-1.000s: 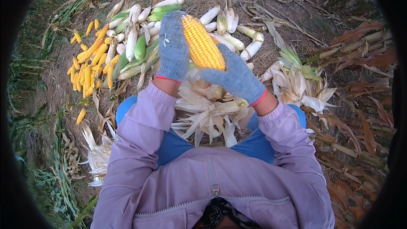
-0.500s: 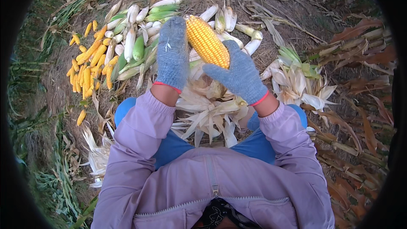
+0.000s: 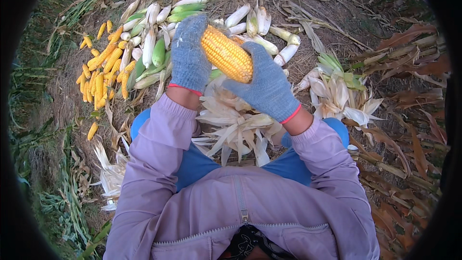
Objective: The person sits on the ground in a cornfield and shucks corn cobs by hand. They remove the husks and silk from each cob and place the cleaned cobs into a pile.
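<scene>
Gripping one large golden-yellow husked corn cob [image 3: 226, 54], slanted between: left hand in grey knitted glove [image 3: 189, 53], fingers pressed together at the upper end, thumb hidden; right hand in matching glove [image 3: 268, 81], pinching the lower end. Yellow bare cobs [image 3: 99, 86]: over a dozen, left. White-and-green unhusked ears [image 3: 158, 54]: over ten. Pale husk clumps [image 3: 240, 130]: three. Surface: brown straw-strewn soil [image 3: 60, 98]. Setting: outdoors, dry brown leaves [image 3: 417, 154] right.

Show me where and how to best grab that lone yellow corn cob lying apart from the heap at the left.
Probably around the middle of the lone yellow corn cob, from above, with the gloved left hand once free, closing across its width. Its long axis runs roughly near to far, its long sides look exposed, and a gap separates it from the heap of husked cobs.
</scene>
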### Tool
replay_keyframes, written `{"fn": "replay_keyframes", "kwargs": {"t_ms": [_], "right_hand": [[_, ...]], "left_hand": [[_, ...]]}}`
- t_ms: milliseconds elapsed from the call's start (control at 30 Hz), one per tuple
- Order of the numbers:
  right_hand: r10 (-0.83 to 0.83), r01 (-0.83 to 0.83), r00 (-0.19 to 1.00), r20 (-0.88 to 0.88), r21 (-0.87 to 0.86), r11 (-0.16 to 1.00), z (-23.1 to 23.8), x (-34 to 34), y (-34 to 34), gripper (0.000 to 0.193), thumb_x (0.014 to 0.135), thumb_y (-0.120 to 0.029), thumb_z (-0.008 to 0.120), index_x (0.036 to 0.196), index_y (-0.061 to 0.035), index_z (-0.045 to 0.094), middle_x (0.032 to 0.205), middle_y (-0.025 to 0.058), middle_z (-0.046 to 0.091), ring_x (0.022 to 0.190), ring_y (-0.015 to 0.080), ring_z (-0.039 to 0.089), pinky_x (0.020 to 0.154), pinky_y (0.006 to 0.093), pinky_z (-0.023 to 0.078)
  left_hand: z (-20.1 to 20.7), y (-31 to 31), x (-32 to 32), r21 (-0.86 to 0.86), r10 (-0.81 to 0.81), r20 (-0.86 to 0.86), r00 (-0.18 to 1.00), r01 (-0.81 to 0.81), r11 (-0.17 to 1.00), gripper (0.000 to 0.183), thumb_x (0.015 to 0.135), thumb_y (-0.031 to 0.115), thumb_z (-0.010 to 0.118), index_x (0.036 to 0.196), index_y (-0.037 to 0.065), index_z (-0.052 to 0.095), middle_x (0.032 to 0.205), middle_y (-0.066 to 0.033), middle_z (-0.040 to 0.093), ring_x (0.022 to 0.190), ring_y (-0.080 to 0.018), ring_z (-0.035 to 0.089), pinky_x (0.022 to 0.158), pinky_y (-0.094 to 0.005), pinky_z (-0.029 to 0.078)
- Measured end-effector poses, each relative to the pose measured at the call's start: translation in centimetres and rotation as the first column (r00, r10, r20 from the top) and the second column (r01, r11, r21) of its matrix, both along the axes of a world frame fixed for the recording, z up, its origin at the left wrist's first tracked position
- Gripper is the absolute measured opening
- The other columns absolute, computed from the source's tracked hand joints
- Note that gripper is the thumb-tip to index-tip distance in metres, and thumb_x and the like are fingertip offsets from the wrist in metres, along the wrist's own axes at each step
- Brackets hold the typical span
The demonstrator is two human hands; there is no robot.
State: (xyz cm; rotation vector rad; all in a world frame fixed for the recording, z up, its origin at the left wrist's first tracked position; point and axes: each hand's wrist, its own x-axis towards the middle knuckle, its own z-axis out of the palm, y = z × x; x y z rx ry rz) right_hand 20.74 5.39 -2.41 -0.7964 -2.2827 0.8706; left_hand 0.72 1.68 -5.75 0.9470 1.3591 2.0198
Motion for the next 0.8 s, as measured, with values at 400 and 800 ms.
{"fn": "replay_keyframes", "kwargs": {"t_ms": [400, 800], "right_hand": [[0.009, -0.304, 0.926, -0.378, -0.73, 0.612, -0.5, 1.3, 1.7, 0.063, 0.092, -0.027, 0.074, 0.14, 0.0033, 0.045, 0.121, 0.0103, 0.061, 0.105, 0.0131, 0.061, 0.082, 0.0265, 0.055], [0.083, -0.093, 0.994, -0.065, -0.162, 0.982, -0.4, 1.4, 0.2, 0.079, 0.077, -0.043, 0.08, 0.133, 0.002, 0.047, 0.116, 0.0224, 0.062, 0.109, 0.0352, 0.063, 0.091, 0.0407, 0.051]], "left_hand": [[3.0, 0.0, 0.4, -0.1, -0.276, -0.113, 0.954, 0.266, 0.959, 0.064, 0.094, 0.023, 0.066, 0.147, 0.0, 0.038, 0.141, -0.0156, 0.05, 0.125, -0.0242, 0.055, 0.104, -0.0365, 0.048], [3.7, 0.5, 2.9, -0.196, 0.025, -0.589, 0.808, -0.173, 0.965, 0.019, 0.097, 0.017, 0.06, 0.107, 0.001, 0.062, 0.099, -0.0124, 0.062, 0.097, -0.0239, 0.062, 0.088, -0.0358, 0.049]]}}
